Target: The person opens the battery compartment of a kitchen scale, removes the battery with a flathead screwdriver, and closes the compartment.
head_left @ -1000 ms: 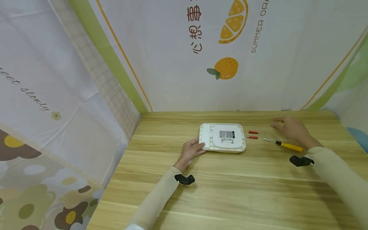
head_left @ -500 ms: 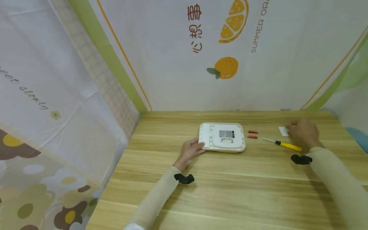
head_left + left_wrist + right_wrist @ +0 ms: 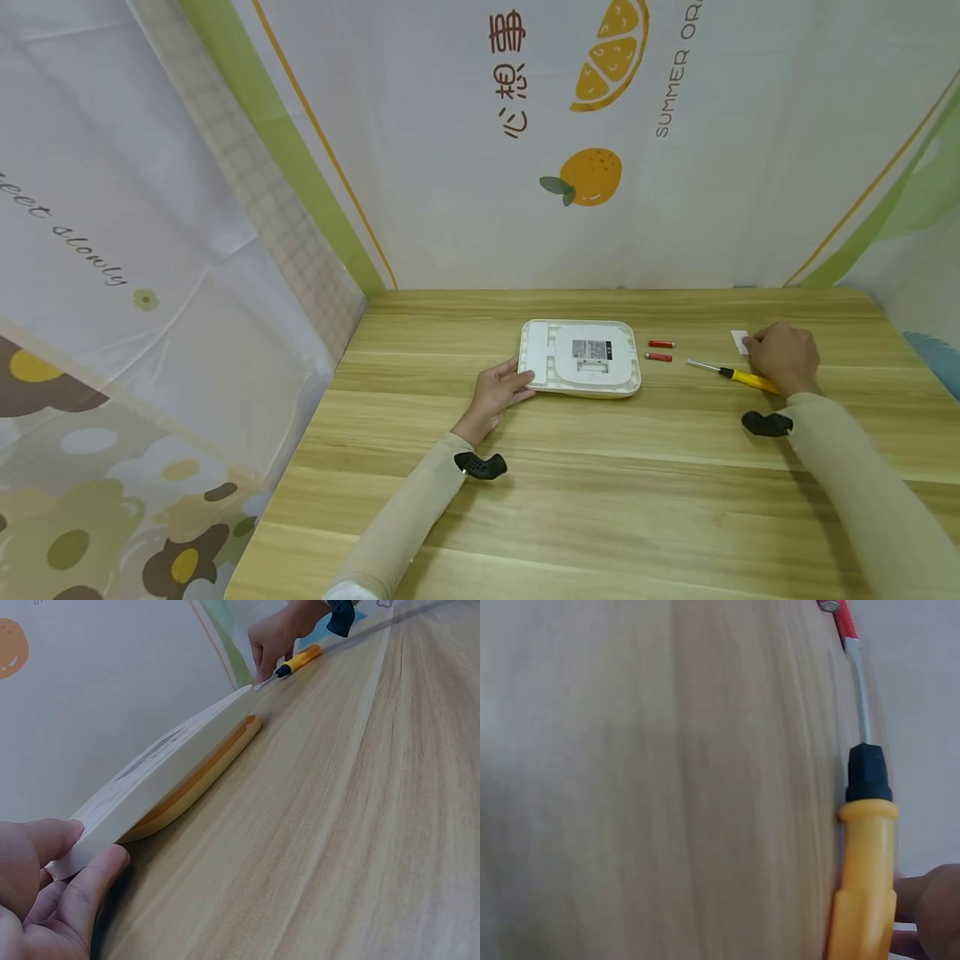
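A white rounded-rectangular device [image 3: 540, 379] lies with its label and a small open recess facing up. In the left wrist view, its underside shows a yellow-orange layer. My left hand [image 3: 497, 395] grips its near left corner, thumb on top and fingers beneath. My right hand [image 3: 786, 354] pinches the edge of a small flat white piece [image 3: 738, 340] on the table; its fingers partly cover the piece. In the right wrist view, a sliver of white shows between fingers [image 3: 937, 904]. Beneath my right wrist lies a screwdriver [image 3: 750, 381] with a yellow handle, its end hidden.
Two red batteries [image 3: 662, 343] lie between the device and the screwdriver on the wooden table [image 3: 570, 483]. A printed white cloth [image 3: 450, 208] hangs behind the table's far edge, with another cloth [image 3: 172, 333] on the left.
My right hand moved right, uncovering the white piece, then came back down onto it with its fingertips. The left hand and the device stayed in place.
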The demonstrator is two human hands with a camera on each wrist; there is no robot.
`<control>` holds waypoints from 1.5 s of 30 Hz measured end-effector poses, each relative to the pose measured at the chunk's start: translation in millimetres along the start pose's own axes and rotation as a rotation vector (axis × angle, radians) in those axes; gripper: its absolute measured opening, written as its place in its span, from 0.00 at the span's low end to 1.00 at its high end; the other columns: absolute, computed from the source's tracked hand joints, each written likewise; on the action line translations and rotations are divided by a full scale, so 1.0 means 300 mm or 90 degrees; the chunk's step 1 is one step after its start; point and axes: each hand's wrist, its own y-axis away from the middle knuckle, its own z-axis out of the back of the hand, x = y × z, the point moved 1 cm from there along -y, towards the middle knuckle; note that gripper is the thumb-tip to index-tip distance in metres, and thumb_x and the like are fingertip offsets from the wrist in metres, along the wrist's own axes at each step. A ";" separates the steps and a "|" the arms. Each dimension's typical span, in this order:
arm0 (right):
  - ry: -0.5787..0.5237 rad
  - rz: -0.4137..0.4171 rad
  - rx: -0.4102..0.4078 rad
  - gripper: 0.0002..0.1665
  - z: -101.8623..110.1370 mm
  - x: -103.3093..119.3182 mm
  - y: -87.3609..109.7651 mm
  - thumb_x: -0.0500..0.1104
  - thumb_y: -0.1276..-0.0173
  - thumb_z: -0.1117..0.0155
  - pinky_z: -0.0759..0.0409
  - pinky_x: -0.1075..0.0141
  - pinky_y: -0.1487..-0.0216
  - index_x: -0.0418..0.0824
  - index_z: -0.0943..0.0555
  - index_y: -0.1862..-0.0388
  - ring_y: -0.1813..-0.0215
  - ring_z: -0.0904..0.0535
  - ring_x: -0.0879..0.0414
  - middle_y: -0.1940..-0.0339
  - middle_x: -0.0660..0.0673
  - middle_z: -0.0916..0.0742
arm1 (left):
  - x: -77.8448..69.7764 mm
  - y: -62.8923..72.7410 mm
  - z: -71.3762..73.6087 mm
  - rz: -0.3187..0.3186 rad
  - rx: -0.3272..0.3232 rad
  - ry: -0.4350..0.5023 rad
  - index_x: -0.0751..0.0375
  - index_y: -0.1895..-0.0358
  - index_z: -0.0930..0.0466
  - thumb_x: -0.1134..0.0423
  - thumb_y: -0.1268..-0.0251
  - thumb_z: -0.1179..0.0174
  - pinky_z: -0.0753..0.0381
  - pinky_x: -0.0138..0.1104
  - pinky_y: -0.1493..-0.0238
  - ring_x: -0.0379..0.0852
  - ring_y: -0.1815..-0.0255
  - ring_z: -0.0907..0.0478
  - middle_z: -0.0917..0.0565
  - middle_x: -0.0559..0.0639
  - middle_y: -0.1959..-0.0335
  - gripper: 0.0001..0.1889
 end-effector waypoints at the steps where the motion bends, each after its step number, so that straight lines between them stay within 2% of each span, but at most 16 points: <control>1: -0.001 0.002 -0.007 0.21 -0.002 0.001 0.001 0.45 0.22 0.42 0.19 0.48 0.72 0.27 0.15 0.48 0.52 0.22 0.24 0.50 0.23 0.15 | 0.000 0.000 -0.001 0.000 0.000 0.000 0.70 0.25 0.35 0.73 0.28 0.39 0.12 0.40 0.44 0.39 0.66 0.19 0.22 0.72 0.37 0.30; 7: -0.006 0.000 -0.040 0.20 -0.009 -0.003 0.010 0.43 0.22 0.43 0.27 0.61 0.80 0.26 0.14 0.51 0.62 0.20 0.32 0.55 0.25 0.13 | 0.004 -0.002 -0.007 0.003 -0.002 -0.001 0.69 0.25 0.34 0.73 0.28 0.38 0.11 0.39 0.45 0.39 0.66 0.19 0.21 0.71 0.38 0.30; 13: -0.007 0.003 -0.047 0.22 0.000 -0.002 0.008 0.44 0.20 0.46 0.20 0.49 0.72 0.26 0.16 0.46 0.53 0.20 0.26 0.50 0.23 0.15 | 0.003 -0.003 -0.006 -0.003 -0.004 -0.003 0.70 0.25 0.35 0.73 0.28 0.39 0.11 0.39 0.45 0.39 0.67 0.20 0.23 0.72 0.36 0.30; 19: -0.012 0.005 -0.049 0.26 0.023 0.002 0.000 0.48 0.17 0.49 0.21 0.52 0.76 0.26 0.18 0.43 0.56 0.19 0.29 0.49 0.23 0.16 | -0.002 -0.001 -0.003 -0.007 -0.004 -0.002 0.70 0.25 0.36 0.73 0.27 0.39 0.11 0.39 0.45 0.38 0.67 0.20 0.24 0.72 0.35 0.30; 26: -0.069 0.024 -0.093 0.28 0.051 0.022 0.018 0.50 0.17 0.49 0.23 0.43 0.62 0.25 0.18 0.43 0.52 0.20 0.28 0.49 0.24 0.15 | 0.001 0.001 -0.001 -0.008 -0.002 0.000 0.71 0.25 0.36 0.74 0.28 0.39 0.11 0.39 0.45 0.39 0.65 0.17 0.23 0.73 0.37 0.30; 29: -0.118 0.045 -0.130 0.27 0.063 0.044 0.028 0.50 0.18 0.46 0.26 0.37 0.50 0.25 0.17 0.46 0.52 0.19 0.30 0.51 0.25 0.14 | 0.000 0.001 -0.003 -0.009 -0.002 -0.003 0.70 0.25 0.35 0.74 0.28 0.39 0.11 0.39 0.45 0.39 0.65 0.17 0.22 0.72 0.38 0.30; 30: -0.132 0.051 -0.141 0.27 0.068 0.053 0.030 0.50 0.19 0.46 0.28 0.36 0.47 0.25 0.16 0.46 0.56 0.17 0.36 0.52 0.25 0.14 | -0.001 0.002 -0.004 -0.008 -0.003 -0.005 0.70 0.25 0.35 0.74 0.28 0.39 0.11 0.38 0.45 0.39 0.65 0.18 0.22 0.72 0.38 0.30; 32: -0.158 0.063 -0.158 0.26 0.076 0.070 0.035 0.49 0.19 0.44 0.32 0.33 0.40 0.26 0.16 0.46 0.64 0.16 0.55 0.53 0.25 0.13 | -0.002 0.003 -0.005 -0.006 -0.003 -0.005 0.69 0.25 0.35 0.74 0.28 0.39 0.11 0.38 0.46 0.39 0.65 0.18 0.22 0.72 0.37 0.30; 34: -0.181 0.070 -0.169 0.25 0.085 0.089 0.040 0.48 0.20 0.42 0.35 0.32 0.36 0.26 0.16 0.46 0.70 0.24 0.75 0.53 0.25 0.13 | -0.001 0.002 -0.004 -0.005 -0.003 -0.006 0.69 0.25 0.34 0.74 0.28 0.39 0.11 0.38 0.46 0.39 0.65 0.18 0.22 0.72 0.37 0.29; 36: -0.191 0.060 -0.174 0.25 0.094 0.107 0.045 0.49 0.20 0.41 0.28 0.44 0.41 0.26 0.15 0.47 0.73 0.36 0.86 0.54 0.26 0.13 | 0.000 0.000 -0.003 -0.005 -0.002 -0.004 0.69 0.25 0.34 0.74 0.28 0.39 0.11 0.38 0.46 0.39 0.65 0.18 0.22 0.72 0.37 0.29; 38: -0.197 0.048 -0.175 0.25 0.102 0.126 0.052 0.50 0.21 0.39 0.24 0.58 0.49 0.27 0.15 0.47 0.75 0.37 0.87 0.55 0.27 0.12 | 0.001 -0.002 -0.002 -0.005 -0.001 -0.002 0.70 0.25 0.35 0.74 0.28 0.39 0.11 0.38 0.46 0.39 0.65 0.18 0.22 0.72 0.37 0.29; 40: -0.201 0.031 -0.170 0.26 0.109 0.144 0.059 0.52 0.22 0.38 0.25 0.72 0.64 0.28 0.14 0.47 0.76 0.35 0.85 0.57 0.29 0.11 | 0.001 -0.003 -0.001 -0.005 0.000 0.000 0.70 0.25 0.35 0.74 0.27 0.39 0.11 0.39 0.46 0.39 0.65 0.18 0.22 0.72 0.37 0.30; 41: -0.206 0.020 -0.163 0.27 0.112 0.153 0.063 0.53 0.22 0.38 0.27 0.75 0.71 0.29 0.14 0.47 0.76 0.34 0.84 0.58 0.30 0.10 | 0.001 -0.004 0.000 -0.005 0.000 0.000 0.70 0.25 0.35 0.74 0.27 0.39 0.11 0.39 0.46 0.39 0.65 0.18 0.22 0.72 0.38 0.30; 42: -0.212 0.014 -0.159 0.27 0.114 0.161 0.067 0.54 0.23 0.37 0.27 0.77 0.75 0.29 0.14 0.48 0.76 0.33 0.84 0.58 0.31 0.10 | 0.001 -0.004 0.000 -0.003 0.000 0.001 0.70 0.25 0.35 0.74 0.28 0.39 0.11 0.39 0.46 0.39 0.66 0.18 0.22 0.72 0.38 0.30; 45: -0.233 0.009 -0.146 0.28 0.116 0.183 0.077 0.55 0.23 0.37 0.26 0.79 0.78 0.29 0.16 0.47 0.74 0.32 0.84 0.56 0.30 0.10 | 0.001 -0.006 0.000 0.000 -0.002 0.001 0.70 0.25 0.35 0.74 0.28 0.39 0.11 0.38 0.46 0.39 0.66 0.19 0.22 0.72 0.38 0.30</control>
